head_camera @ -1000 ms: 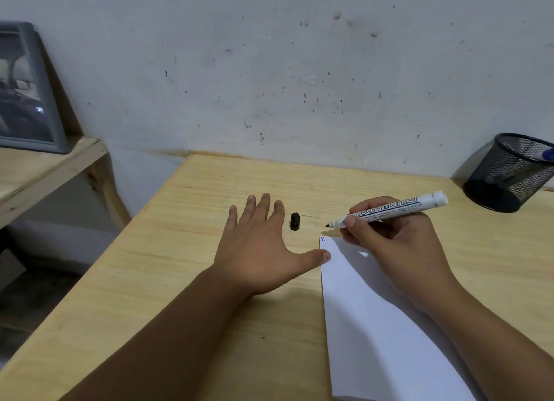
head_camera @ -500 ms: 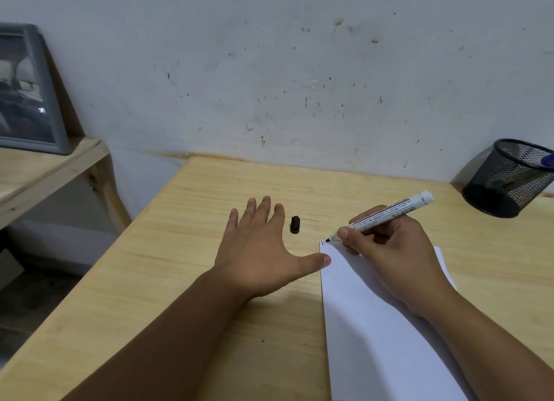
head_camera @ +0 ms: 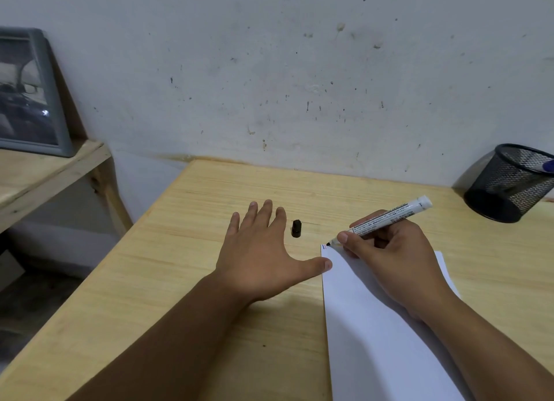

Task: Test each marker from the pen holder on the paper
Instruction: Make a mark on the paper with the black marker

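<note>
My right hand (head_camera: 389, 256) grips an uncapped white marker (head_camera: 389, 213), whose black tip touches the far left corner of the white paper (head_camera: 374, 334). A short red mark sits at that corner. Flat on the wooden desk (head_camera: 186, 280) lies my left hand (head_camera: 257, 250), fingers spread, with the thumb tip pressing the paper's left edge. The marker's black cap (head_camera: 296, 228) stands on the desk just right of my left fingers. A black mesh pen holder (head_camera: 509, 184) leans at the far right with a blue-capped marker (head_camera: 544, 167) inside.
A grey framed picture (head_camera: 27, 94) leans on a lower wooden shelf (head_camera: 45, 172) at the left. A stained white wall runs behind the desk. The desk's left edge drops to the floor.
My right hand lowered the marker from above the desk until its tip met the paper's far left corner. My left hand and the cap stayed in place.
</note>
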